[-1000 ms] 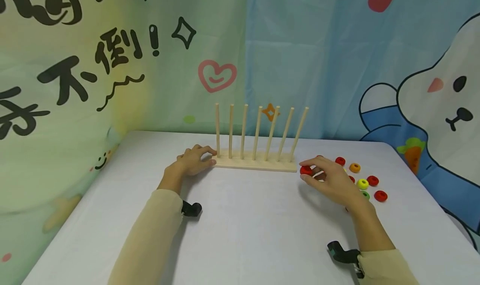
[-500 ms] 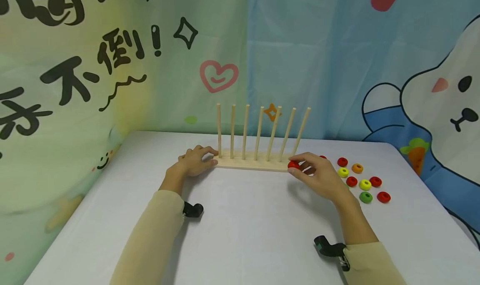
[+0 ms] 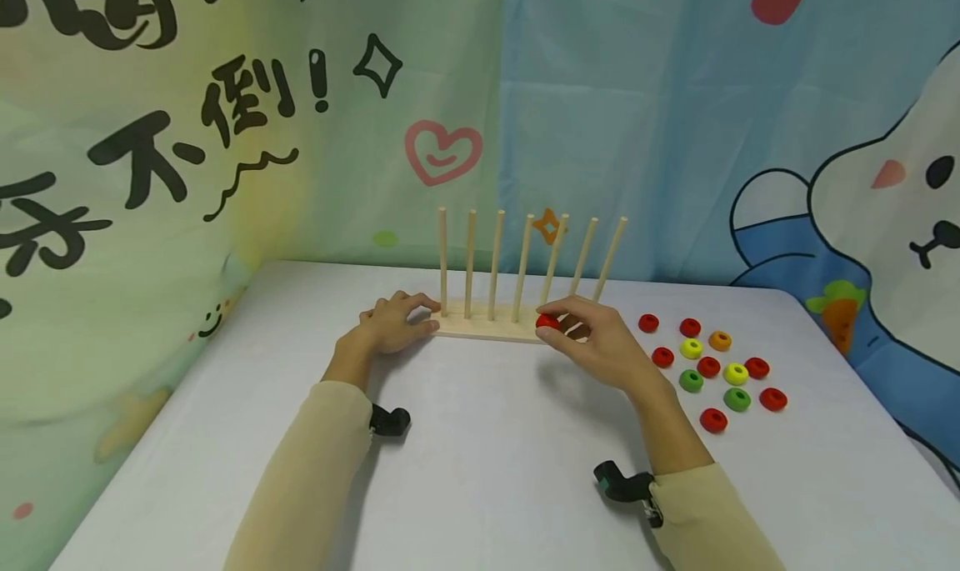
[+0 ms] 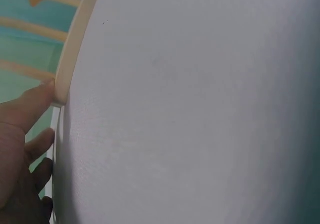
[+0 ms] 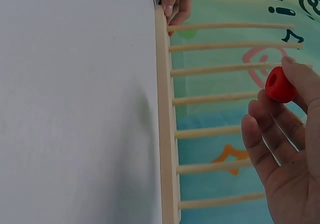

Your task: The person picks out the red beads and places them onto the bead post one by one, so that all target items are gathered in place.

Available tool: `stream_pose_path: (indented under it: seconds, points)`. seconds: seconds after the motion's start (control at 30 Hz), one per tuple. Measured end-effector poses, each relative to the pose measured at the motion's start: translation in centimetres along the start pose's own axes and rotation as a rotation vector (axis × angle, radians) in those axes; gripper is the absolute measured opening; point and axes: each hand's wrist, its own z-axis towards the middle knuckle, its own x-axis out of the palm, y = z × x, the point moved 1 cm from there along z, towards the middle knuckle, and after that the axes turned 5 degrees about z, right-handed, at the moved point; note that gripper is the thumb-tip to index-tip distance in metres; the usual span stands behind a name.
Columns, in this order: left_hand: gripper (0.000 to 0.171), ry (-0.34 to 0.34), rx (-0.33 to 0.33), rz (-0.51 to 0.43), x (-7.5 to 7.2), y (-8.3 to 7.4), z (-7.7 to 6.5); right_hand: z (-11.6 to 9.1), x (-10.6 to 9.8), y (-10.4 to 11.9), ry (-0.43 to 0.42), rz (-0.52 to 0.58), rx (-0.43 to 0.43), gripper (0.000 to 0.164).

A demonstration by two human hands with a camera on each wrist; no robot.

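A wooden peg stand (image 3: pixel 480 328), a long flat base with several upright dowels, stands toward the back of the white table. My left hand (image 3: pixel 390 319) holds the left end of its base between thumb and fingers. In the left wrist view the thumb (image 4: pixel 32 104) lies at the base's corner. My right hand (image 3: pixel 600 342) pinches a red bead (image 5: pixel 284 88) by its sides, its hole showing in the right wrist view. In the head view the bead overlaps the right half of the base, in front of the dowels. No beads sit on the visible dowels.
Loose beads lie scattered on the table to the right: several red, including one red bead (image 3: pixel 713 421) nearest me, plus green beads (image 3: pixel 737 399), yellow beads (image 3: pixel 736 374) and an orange bead (image 3: pixel 720 341). A printed cloth backdrop (image 3: pixel 585 96) hangs behind the table.
My right hand has carried the red bead leftward, from beside the stand's right end to in front of its right-hand dowels. The left hand has stayed at the base's left end.
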Motion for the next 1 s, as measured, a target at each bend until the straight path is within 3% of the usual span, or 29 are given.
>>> stream_pose_path:
  seconds: [0.17, 0.27, 0.67, 1.0]
  points:
    - [0.045, 0.000, -0.001, 0.002, -0.1, 0.0, 0.0, 0.7, 0.7, 3.4, -0.002, 0.053, -0.015, 0.027]
    - [0.045, 0.002, 0.000, 0.000, -0.2, 0.0, 0.0, 1.3, 1.2, 3.7, -0.013, 0.073, -0.020, 0.027]
    - [0.046, 0.012, -0.015, -0.001, -0.1, -0.1, 0.0, 3.8, 4.3, 1.1, -0.010, 0.200, -0.064, 0.029]
    - [0.048, 0.007, -0.023, 0.019, 0.1, 0.2, 0.2, 4.3, 5.3, 1.1, 0.025, 0.179, -0.067, 0.031]
